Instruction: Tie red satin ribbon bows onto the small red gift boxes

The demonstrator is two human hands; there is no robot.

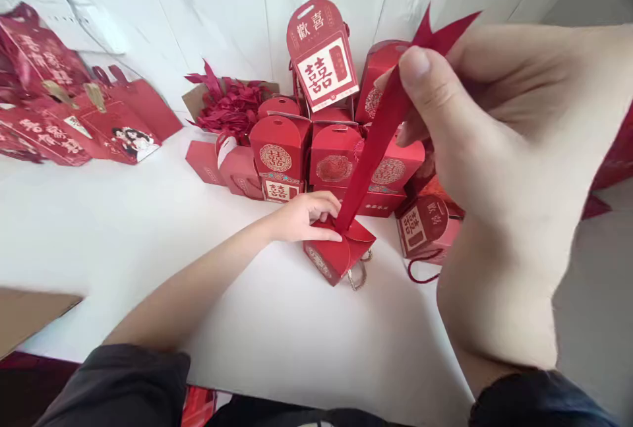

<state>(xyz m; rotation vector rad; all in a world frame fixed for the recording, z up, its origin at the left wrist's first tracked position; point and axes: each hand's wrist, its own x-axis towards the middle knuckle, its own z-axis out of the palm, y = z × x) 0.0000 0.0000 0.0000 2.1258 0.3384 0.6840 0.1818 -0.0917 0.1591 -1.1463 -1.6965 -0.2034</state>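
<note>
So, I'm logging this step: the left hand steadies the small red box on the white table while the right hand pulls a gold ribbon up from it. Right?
No: the head view shows the ribbon is red, not gold. The left hand does steady the small red box on the white table while the right hand pulls it up.

— Behind?
— White wall (222, 12) in panels, thin seams running up it.
— Below that?
— White bench (123, 229), plain and matte, meeting the wall at the back.
— Light?
— Bright and even, soft shadows only.
— Off to the right?
— Past the bench edge, a grey surface (593, 321); hard to tell whether floor or wall.
— Lower left?
— Brown cardboard (30, 318) at the corner.
</note>
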